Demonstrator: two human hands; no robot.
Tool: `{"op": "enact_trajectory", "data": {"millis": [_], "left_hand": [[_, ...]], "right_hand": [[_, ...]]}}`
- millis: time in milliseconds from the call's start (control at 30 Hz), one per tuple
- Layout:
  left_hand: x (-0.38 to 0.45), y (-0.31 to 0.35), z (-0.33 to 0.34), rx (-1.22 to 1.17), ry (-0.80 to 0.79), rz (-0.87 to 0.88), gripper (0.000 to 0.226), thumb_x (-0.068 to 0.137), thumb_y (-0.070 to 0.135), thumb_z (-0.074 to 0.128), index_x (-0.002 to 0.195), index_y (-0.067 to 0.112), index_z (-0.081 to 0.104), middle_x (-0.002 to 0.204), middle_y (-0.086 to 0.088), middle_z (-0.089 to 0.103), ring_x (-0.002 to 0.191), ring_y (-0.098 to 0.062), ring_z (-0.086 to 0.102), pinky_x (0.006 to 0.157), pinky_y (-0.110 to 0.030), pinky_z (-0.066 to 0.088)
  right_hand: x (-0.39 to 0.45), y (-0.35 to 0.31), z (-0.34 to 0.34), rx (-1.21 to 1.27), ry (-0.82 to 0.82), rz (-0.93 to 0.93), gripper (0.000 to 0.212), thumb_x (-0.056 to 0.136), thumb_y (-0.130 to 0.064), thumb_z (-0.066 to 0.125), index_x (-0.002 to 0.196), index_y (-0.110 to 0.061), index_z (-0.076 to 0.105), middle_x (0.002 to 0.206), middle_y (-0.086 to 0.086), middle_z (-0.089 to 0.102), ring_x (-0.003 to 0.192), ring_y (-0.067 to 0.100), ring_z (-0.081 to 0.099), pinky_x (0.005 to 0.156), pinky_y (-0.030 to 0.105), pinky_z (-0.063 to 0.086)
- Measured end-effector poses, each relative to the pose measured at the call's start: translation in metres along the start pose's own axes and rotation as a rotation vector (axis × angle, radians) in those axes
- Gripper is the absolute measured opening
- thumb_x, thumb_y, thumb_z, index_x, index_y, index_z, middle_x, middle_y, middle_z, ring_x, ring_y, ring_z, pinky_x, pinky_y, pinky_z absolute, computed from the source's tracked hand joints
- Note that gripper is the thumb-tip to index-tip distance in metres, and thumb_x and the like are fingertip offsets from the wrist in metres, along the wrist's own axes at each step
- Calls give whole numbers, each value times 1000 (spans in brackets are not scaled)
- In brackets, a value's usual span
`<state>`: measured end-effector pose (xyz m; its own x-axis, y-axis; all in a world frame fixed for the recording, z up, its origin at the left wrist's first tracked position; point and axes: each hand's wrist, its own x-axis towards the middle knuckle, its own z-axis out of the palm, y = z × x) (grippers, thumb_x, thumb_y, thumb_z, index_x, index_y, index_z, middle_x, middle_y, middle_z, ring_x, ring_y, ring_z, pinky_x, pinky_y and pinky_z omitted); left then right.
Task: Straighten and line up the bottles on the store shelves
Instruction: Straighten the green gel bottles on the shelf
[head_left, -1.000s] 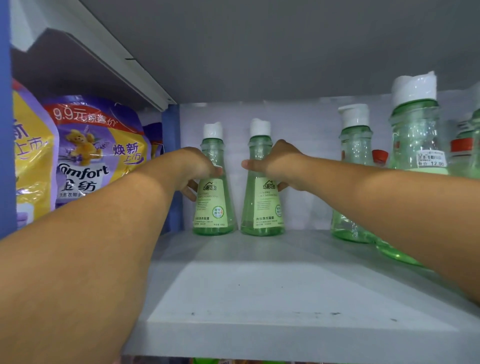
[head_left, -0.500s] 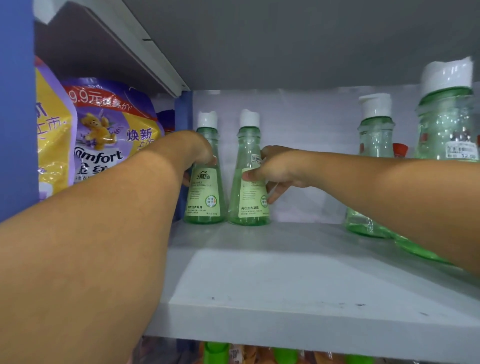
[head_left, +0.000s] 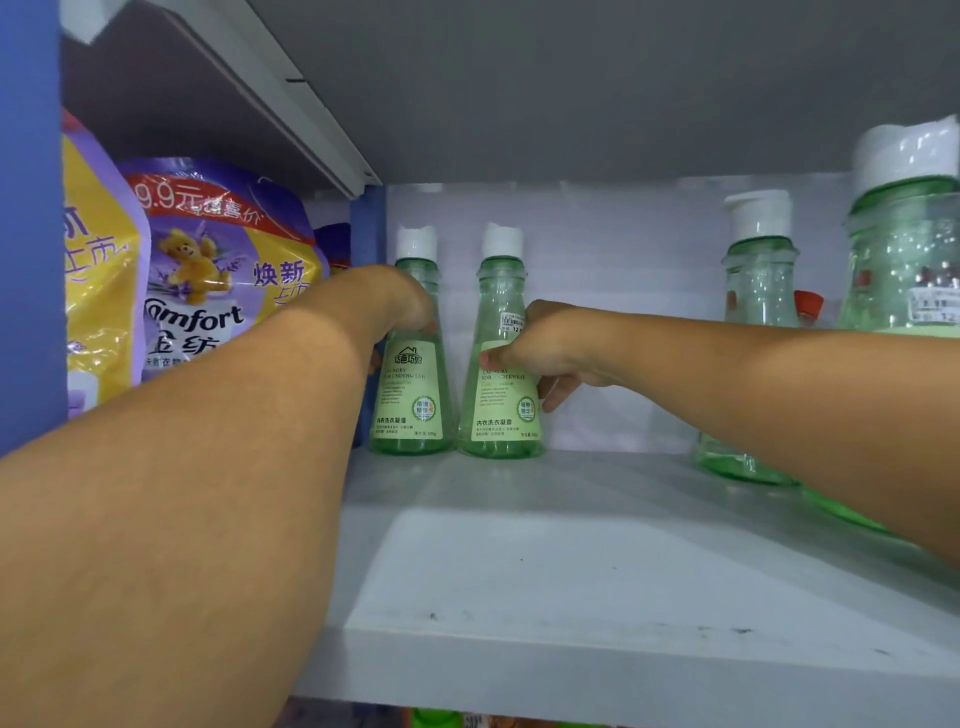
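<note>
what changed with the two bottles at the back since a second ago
The right hand slid lower down the right back bottle, uncovering a price sticker near its neck, and still grips it. The left hand still holds the left back bottle. Both bottles stay upright, side by side at the back of the shelf. The two front bottles on the right and the Comfort pouch look unmoved.

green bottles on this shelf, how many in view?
4. Two stand side by side at the back left: left bottle in the left hand, right bottle in the right hand. Third bottle and nearest bottle stand right. More may be hidden.
</note>
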<state>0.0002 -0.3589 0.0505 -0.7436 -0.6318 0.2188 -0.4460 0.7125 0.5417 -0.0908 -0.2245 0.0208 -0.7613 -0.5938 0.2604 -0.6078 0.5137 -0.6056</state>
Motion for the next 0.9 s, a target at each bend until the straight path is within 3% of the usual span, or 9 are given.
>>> {"op": "enact_trajectory", "data": {"millis": [233,300,367,500,567,633,767,833,900], "left_hand": [[-1,2,0,58,-4,25,26,106,24,55,93,3,48,80,-14,46,112,-33,61,109,-46,48],[-5,3,1,92,13,43,21,106,24,54,112,4,52,83,-13,50,109,-30,60,109,-44,48],[-3,4,2,116,33,62,33,106,23,53,131,0,52,103,-16,59,118,-31,62,109,-43,48],[4,10,-1,111,229,33,46,99,28,60,136,2,53,134,-17,59,123,-33,61,100,-38,54],[6,18,-4,3,401,28,60,89,32,68,140,6,49,139,-17,55,125,-36,58,97,-38,54],[-3,37,-1,-135,478,196,62,86,39,66,137,6,51,139,-17,56,125,-38,57,95,-37,52],[-51,76,31,-425,237,587,44,89,48,63,104,8,70,106,-12,73,100,-33,68,88,-35,56],[-79,88,46,-469,-15,721,35,93,49,65,102,16,71,105,-2,75,96,-23,72,89,-40,60],[-102,96,55,-406,-196,825,30,97,49,61,106,21,70,107,6,75,94,-15,74,88,-39,61]], "right_hand": [[-5,-1,12,-25,163,18,56,88,-47,75,120,-12,46,105,12,64,87,32,69,74,51,63],[-5,0,14,-68,181,28,62,87,-53,74,123,-13,42,107,10,63,86,31,70,71,50,64],[-8,0,13,-126,163,51,67,87,-59,70,124,-12,41,108,11,64,85,29,70,71,49,64],[-36,-15,-21,-206,130,39,65,93,-65,57,116,-5,49,110,12,62,86,31,74,78,49,63],[-65,-26,-57,-337,290,-72,53,96,-58,56,111,-6,59,100,5,70,77,26,75,68,43,64],[-106,-24,-92,-479,545,-170,31,95,-48,54,103,-21,67,87,-4,72,74,20,72,56,31,54],[-191,22,-138,-432,1000,-275,20,92,-44,58,92,-24,60,78,-9,62,75,19,58,66,34,43],[-210,47,-151,-429,994,-115,34,91,-55,61,100,-23,54,89,-4,62,77,23,61,65,36,41],[-214,63,-153,-358,800,160,60,86,-70,60,114,-18,48,101,4,63,82,26,65,67,36,48]]}}
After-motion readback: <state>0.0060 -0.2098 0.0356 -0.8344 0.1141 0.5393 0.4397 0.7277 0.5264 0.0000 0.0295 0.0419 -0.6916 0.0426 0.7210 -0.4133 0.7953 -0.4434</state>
